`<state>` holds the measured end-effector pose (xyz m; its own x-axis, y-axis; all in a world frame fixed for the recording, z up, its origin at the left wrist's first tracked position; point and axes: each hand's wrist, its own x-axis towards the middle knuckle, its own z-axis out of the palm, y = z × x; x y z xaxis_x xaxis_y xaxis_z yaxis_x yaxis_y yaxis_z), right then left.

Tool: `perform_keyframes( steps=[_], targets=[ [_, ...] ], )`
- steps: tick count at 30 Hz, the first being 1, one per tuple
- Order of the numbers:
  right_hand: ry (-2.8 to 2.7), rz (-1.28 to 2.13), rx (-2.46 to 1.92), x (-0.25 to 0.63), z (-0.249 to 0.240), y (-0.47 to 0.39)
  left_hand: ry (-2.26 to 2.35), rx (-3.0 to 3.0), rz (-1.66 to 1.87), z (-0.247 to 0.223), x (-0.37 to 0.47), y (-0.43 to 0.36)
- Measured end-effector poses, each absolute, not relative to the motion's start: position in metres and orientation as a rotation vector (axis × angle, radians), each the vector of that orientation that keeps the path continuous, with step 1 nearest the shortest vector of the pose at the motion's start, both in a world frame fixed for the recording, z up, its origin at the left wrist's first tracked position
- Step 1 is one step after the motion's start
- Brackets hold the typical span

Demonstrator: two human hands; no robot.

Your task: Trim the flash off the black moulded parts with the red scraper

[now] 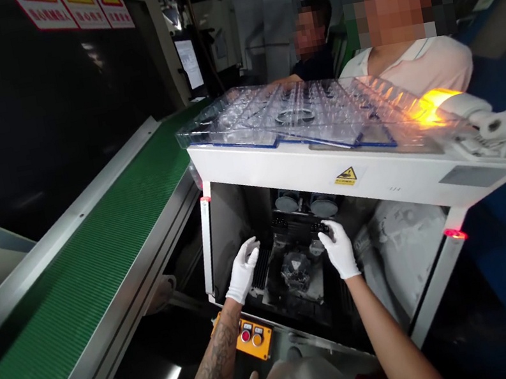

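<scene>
My left hand, in a white glove, is inside the front opening of a white-framed machine. Its fingers are curved and apart, and I see nothing in them. Opposite it, also gloved in white, my right hand has bent fingers spread beside a dark fixture; whether the fingertips touch it I cannot tell. Between and below both hands sits a dark round part on a metal base plate. Two grey discs show at the back of the opening.
A green conveyor belt runs along the left. Clear plastic trays and a lit orange lamp are on the machine's top. A yellow button box is below the opening. Two people are behind the machine.
</scene>
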<state>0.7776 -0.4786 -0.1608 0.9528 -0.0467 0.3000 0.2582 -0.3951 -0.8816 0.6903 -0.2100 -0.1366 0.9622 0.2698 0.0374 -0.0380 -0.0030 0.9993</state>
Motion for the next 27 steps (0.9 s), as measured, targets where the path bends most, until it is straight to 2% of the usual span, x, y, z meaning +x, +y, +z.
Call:
perform_keyframes(
  steps=[12, 17, 27],
  targets=[
    [-0.979, 0.286, -2.661, 0.832, -0.065, -0.496, 0.152, 1.526, 0.279, -0.136, 0.693, -0.212],
    [-1.096, 0.311, -2.748, 0.832, -0.057, -0.493, 0.196, 1.515, 0.304, -0.146, 0.68, -0.208],
    [-1.029, 0.217, -2.83, 0.812, -0.072, -0.499, 0.222, 1.507, 0.316, -0.148, 0.667, -0.202]
  ],
)
